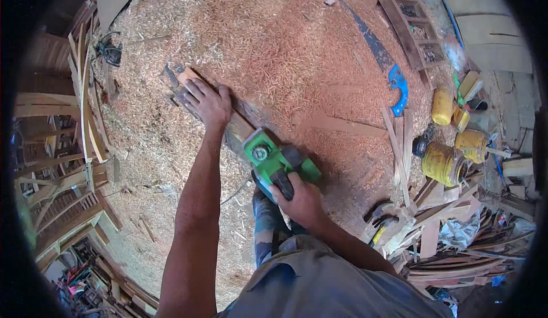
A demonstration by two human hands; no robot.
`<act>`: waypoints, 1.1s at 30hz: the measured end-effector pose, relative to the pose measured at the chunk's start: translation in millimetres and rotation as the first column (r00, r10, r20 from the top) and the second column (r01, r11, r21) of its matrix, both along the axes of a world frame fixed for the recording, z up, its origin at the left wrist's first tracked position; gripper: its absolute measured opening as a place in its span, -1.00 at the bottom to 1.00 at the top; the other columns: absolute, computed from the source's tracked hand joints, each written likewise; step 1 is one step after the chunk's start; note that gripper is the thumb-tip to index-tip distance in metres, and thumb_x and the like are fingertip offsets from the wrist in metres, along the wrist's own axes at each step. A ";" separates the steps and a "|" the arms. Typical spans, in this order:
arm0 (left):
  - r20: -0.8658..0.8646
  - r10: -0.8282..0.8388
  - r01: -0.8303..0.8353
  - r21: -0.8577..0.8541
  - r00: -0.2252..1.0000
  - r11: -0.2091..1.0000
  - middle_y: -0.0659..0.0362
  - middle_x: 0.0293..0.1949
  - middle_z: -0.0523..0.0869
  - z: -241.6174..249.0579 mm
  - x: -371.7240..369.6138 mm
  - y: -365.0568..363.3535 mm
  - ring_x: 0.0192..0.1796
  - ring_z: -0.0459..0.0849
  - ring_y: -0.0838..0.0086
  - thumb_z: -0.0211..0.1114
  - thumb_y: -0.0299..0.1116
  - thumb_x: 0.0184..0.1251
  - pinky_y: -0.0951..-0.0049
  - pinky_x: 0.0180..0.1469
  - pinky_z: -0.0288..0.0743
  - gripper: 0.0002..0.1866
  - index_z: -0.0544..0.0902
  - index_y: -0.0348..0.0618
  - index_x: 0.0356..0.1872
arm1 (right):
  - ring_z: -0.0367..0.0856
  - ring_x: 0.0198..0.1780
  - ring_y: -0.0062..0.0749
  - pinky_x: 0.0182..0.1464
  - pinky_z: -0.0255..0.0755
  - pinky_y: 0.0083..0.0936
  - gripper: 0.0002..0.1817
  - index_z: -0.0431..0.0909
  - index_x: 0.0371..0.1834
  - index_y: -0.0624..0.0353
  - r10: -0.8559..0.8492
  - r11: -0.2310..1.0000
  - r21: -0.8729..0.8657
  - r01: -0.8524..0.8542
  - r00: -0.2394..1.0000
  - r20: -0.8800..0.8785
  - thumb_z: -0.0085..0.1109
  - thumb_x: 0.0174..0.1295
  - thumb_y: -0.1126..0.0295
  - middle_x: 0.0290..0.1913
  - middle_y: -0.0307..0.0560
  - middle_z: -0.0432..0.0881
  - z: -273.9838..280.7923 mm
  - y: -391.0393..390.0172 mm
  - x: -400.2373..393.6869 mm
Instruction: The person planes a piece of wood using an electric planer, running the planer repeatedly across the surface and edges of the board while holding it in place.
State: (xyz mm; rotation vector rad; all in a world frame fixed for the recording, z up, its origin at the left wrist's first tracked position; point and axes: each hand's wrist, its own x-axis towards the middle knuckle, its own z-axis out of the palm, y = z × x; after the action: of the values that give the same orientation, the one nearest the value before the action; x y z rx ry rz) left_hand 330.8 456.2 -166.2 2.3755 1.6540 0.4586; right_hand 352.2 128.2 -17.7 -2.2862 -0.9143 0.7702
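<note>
A green electric hand planer [268,157] rests on the near end of a narrow wooden board [240,125]. My right hand [301,202] is wrapped round the planer's black rear handle. Toward the board's far end, my left hand [209,105] lies on top with its fingers stretched out, pressing on the wood. Part of the board is hidden beneath that hand and the planer. A dark cord [235,192] runs from the planer to the left across the shavings.
Wood shavings [257,49] cover the ground. A blue-handled handsaw [394,84] lies to the right, near a compartmented wooden tray [412,24]. Yellow containers [442,162], a hammer [381,226] and piled offcuts [456,255] are at right. Wooden frames [63,169] stand at left.
</note>
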 end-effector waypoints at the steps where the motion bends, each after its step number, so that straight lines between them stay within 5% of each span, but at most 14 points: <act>1: 0.022 -0.012 0.013 -0.056 1.000 0.998 -0.38 0.71 -0.08 4.4 -2.2 0.6 0.65 -0.08 -0.58 0.04 0.24 0.52 -0.47 0.63 -0.24 0.04 -0.03 -0.46 0.68 | 0.73 -0.36 0.38 -0.27 0.63 0.16 -0.47 0.54 -0.19 0.16 0.000 1.000 0.005 0.000 1.000 0.023 0.43 0.31 -0.13 -0.44 0.31 0.70 1.1 12.5 -0.5; 4: 0.090 -0.017 0.039 -0.253 0.996 0.967 -0.37 0.72 -0.14 6.6 -9.1 13.4 0.66 -0.12 -0.58 0.00 0.24 0.56 -0.44 0.64 -0.25 0.01 -0.04 -0.41 0.69 | 0.73 -0.33 0.39 -0.24 0.62 0.16 -0.46 0.56 -0.15 0.18 0.003 1.000 0.010 -0.004 0.997 0.080 0.42 0.32 -0.14 -0.42 0.35 0.70 3.1 46.6 -1.9; 6: -0.199 -0.279 0.226 -0.250 0.939 0.941 -0.28 0.74 -0.18 -32.5 -28.2 45.3 0.69 -0.15 -0.48 -0.08 0.27 0.60 -0.37 0.67 -0.26 -0.04 -0.05 -0.24 0.72 | 0.74 -0.27 0.40 -0.18 0.61 0.16 -0.44 0.60 -0.11 0.22 0.002 1.000 -0.003 -0.002 0.995 0.097 0.41 0.32 -0.14 -0.39 0.40 0.71 1.9 68.2 -1.3; 8: -0.206 -0.464 0.390 -0.317 0.862 0.864 -0.23 0.75 -0.17 -18.7 -43.2 57.0 0.71 -0.16 -0.44 -0.10 0.30 0.60 -0.33 0.68 -0.27 -0.07 -0.04 -0.11 0.74 | 0.74 -0.26 0.41 -0.17 0.61 0.15 -0.43 0.62 -0.10 0.23 -0.005 1.000 -0.011 0.007 0.994 0.108 0.39 0.33 -0.15 -0.36 0.40 0.72 5.5 92.4 -1.1; 9: 0.259 -0.060 0.185 -0.491 0.964 0.851 -0.19 0.75 -0.09 -0.7 -36.7 52.0 0.74 -0.17 -0.31 -0.16 0.23 0.68 -0.31 0.69 -0.28 -0.23 0.09 0.04 0.72 | 0.74 -0.25 0.41 -0.17 0.61 0.15 -0.43 0.62 -0.10 0.24 -0.007 1.000 -0.016 0.009 0.994 0.114 0.38 0.34 -0.15 -0.35 0.41 0.72 7.4 103.6 -1.7; 11: 0.408 -0.116 0.342 -0.541 0.906 0.768 -0.18 0.74 -0.02 15.0 -52.4 62.0 0.74 -0.11 -0.27 -0.21 0.20 0.72 -0.26 0.70 -0.23 -0.29 0.18 0.02 0.69 | 0.74 -0.23 0.41 -0.16 0.61 0.15 -0.42 0.64 -0.10 0.26 -0.015 0.999 0.036 0.011 0.992 0.124 0.36 0.35 -0.16 -0.32 0.40 0.73 10.1 125.1 -2.2; 13: 0.485 0.063 0.296 -0.627 0.873 0.720 -0.14 0.67 0.22 43.3 -59.5 66.6 0.71 0.11 -0.07 -0.24 0.15 0.77 -0.02 0.70 -0.08 -0.30 0.33 -0.18 0.60 | 0.75 -0.21 0.41 -0.15 0.61 0.14 -0.41 0.65 -0.10 0.28 -0.023 0.996 0.083 0.013 0.992 0.126 0.35 0.36 -0.16 -0.30 0.39 0.74 9.0 147.3 -2.3; 16: 0.868 0.283 0.551 -0.482 0.409 0.682 -0.12 0.58 0.41 67.2 -76.1 64.3 0.66 0.26 0.07 -0.20 0.16 0.76 0.21 0.69 0.02 -0.25 0.36 -0.34 0.57 | 0.75 -0.17 0.39 -0.12 0.60 0.11 -0.40 0.67 -0.11 0.30 -0.022 0.994 0.105 0.011 0.994 0.108 0.34 0.37 -0.16 -0.28 0.38 0.75 6.7 176.6 -2.6; 17: 0.837 0.337 0.426 -0.518 0.431 0.741 -0.11 0.54 0.48 50.8 -88.2 66.0 0.64 0.31 0.19 -0.19 0.10 0.78 0.29 0.67 0.06 -0.27 0.39 -0.39 0.56 | 0.75 -0.16 0.38 -0.11 0.60 0.10 -0.40 0.67 -0.11 0.30 -0.018 0.995 0.094 0.009 0.995 0.098 0.34 0.37 -0.16 -0.27 0.39 0.75 7.6 187.4 -2.0; 24: 0.715 0.621 -0.068 -0.637 0.322 0.768 -0.16 0.55 0.46 -39.9 -151.5 -57.3 0.59 0.40 0.09 -0.08 0.03 0.77 0.22 0.66 0.13 -0.33 0.43 -0.39 0.54 | 0.73 -0.12 0.31 -0.04 0.56 0.09 -0.42 0.72 -0.06 0.27 0.033 0.987 0.141 -0.071 0.967 0.254 0.32 0.38 -0.15 -0.21 0.39 0.74 -13.9 266.1 5.2; 28: 0.545 0.622 -0.127 -0.687 0.562 0.716 -0.19 0.42 0.59 -77.7 -201.9 -161.2 0.48 0.53 0.08 -0.02 0.02 0.75 0.20 0.55 0.30 -0.36 0.52 -0.37 0.47 | 0.77 -0.10 0.39 -0.01 0.60 0.12 -0.33 0.68 -0.05 0.37 0.065 0.977 0.188 -0.097 0.984 0.165 0.23 0.41 -0.20 -0.20 0.42 0.77 4.0 310.3 5.7; 30: 0.479 0.656 -0.163 -0.722 0.583 0.673 -0.21 0.39 0.61 -112.4 -219.4 -206.3 0.44 0.56 0.06 -0.01 0.02 0.74 0.19 0.53 0.33 -0.36 0.52 -0.37 0.46 | 0.77 -0.07 0.36 0.01 0.60 0.10 -0.34 0.69 -0.06 0.37 0.074 0.981 0.175 -0.090 0.993 0.097 0.23 0.41 -0.19 -0.17 0.42 0.77 13.4 333.8 6.1; 33: 0.315 0.723 -0.231 -0.805 0.615 0.547 -0.23 0.39 0.61 -71.3 -217.9 -208.0 0.43 0.57 0.00 0.00 0.02 0.72 0.18 0.52 0.33 -0.36 0.49 -0.36 0.48 | 0.80 -0.11 0.32 -0.03 0.63 0.05 -0.32 0.70 -0.09 0.38 0.073 0.969 0.221 -0.108 0.984 0.162 0.25 0.39 -0.20 -0.22 0.38 0.78 2.7 365.0 7.9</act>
State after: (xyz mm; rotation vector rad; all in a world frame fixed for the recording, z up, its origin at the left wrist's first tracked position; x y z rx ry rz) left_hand 113.0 248.3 -237.6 0.9644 1.7156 0.5042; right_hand 360.1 493.2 -15.0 -2.1332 -1.1232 0.5019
